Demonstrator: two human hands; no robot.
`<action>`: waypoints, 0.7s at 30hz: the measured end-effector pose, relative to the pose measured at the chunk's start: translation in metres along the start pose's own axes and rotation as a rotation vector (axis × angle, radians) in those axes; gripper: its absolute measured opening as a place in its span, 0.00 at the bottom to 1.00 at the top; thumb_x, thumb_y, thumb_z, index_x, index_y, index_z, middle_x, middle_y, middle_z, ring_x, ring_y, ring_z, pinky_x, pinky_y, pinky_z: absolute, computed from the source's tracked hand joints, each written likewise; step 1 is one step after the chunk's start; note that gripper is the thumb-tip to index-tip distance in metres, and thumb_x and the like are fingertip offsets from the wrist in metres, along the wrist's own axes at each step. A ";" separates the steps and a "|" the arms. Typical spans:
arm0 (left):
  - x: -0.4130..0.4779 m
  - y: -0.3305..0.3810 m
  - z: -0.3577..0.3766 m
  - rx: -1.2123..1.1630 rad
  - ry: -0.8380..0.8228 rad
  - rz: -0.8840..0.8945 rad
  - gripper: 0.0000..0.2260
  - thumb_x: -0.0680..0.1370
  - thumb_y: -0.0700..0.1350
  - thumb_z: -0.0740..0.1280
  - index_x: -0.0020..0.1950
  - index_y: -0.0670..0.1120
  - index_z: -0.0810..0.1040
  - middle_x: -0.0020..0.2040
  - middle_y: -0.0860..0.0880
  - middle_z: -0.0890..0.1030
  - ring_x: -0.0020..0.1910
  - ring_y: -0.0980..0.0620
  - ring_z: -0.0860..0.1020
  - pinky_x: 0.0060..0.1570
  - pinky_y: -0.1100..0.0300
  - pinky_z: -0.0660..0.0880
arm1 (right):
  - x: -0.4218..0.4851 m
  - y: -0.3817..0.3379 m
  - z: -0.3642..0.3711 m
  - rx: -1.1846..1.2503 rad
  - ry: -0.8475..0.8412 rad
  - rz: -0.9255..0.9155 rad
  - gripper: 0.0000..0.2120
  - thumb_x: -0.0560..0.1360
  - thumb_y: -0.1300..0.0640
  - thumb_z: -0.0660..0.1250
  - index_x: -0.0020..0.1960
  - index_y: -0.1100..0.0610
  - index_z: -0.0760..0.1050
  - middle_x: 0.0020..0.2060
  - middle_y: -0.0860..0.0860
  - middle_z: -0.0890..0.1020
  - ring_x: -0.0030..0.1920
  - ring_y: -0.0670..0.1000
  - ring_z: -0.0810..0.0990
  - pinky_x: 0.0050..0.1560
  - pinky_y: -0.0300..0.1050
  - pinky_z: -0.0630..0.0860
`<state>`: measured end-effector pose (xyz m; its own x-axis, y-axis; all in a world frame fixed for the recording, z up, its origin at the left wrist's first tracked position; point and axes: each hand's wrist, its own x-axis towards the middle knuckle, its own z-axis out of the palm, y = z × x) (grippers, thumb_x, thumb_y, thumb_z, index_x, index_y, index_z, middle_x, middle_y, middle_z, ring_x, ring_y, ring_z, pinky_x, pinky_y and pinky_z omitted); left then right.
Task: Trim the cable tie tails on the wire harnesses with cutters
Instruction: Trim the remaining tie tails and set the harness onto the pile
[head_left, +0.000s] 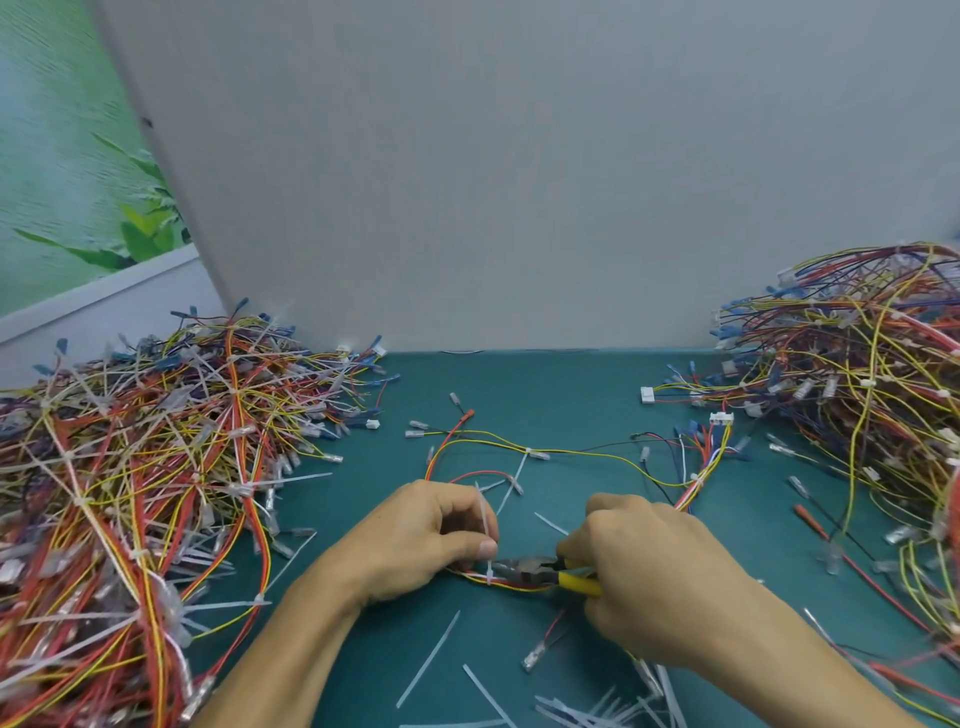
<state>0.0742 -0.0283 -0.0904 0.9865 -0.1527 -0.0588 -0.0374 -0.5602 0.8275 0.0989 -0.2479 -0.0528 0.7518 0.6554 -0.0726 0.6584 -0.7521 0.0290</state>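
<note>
White tie tail (485, 519) upright, yellow-handled cutters (524, 566) beside

**One head-worn view, close over the desk**

The single camera sat on the person's head and faced forward and down across the green desk (571, 384). It was near the work. The left hand (421, 535) and right hand (654, 561) filled the lower middle, with the forearms entering from the bottom edge. The wide lens (it bowed the frame's edges) also took in the left wire heap (130, 467), the right wire heap (857, 374) and the grey partition (519, 182) straight ahead.
</note>
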 end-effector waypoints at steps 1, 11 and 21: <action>0.000 0.000 0.000 0.003 -0.001 0.001 0.05 0.74 0.40 0.70 0.40 0.48 0.79 0.33 0.52 0.79 0.34 0.56 0.76 0.40 0.63 0.74 | 0.000 0.000 -0.001 0.002 -0.002 -0.001 0.06 0.69 0.56 0.61 0.45 0.51 0.74 0.43 0.49 0.68 0.41 0.59 0.70 0.38 0.46 0.66; -0.001 0.001 0.000 -0.002 0.005 0.009 0.06 0.74 0.39 0.71 0.39 0.49 0.80 0.34 0.51 0.80 0.34 0.55 0.76 0.41 0.62 0.74 | 0.000 -0.004 -0.002 0.029 -0.021 -0.005 0.04 0.70 0.56 0.62 0.45 0.51 0.74 0.43 0.49 0.68 0.40 0.58 0.68 0.35 0.45 0.64; -0.001 0.000 0.001 0.019 0.013 0.017 0.03 0.72 0.41 0.71 0.39 0.48 0.80 0.33 0.51 0.80 0.33 0.56 0.77 0.40 0.63 0.74 | 0.003 -0.009 0.005 -0.037 0.011 -0.044 0.09 0.74 0.58 0.62 0.53 0.54 0.76 0.43 0.50 0.65 0.40 0.58 0.66 0.31 0.45 0.59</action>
<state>0.0734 -0.0291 -0.0906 0.9878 -0.1514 -0.0375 -0.0568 -0.5727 0.8178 0.0952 -0.2391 -0.0587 0.7221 0.6889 -0.0633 0.6918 -0.7193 0.0633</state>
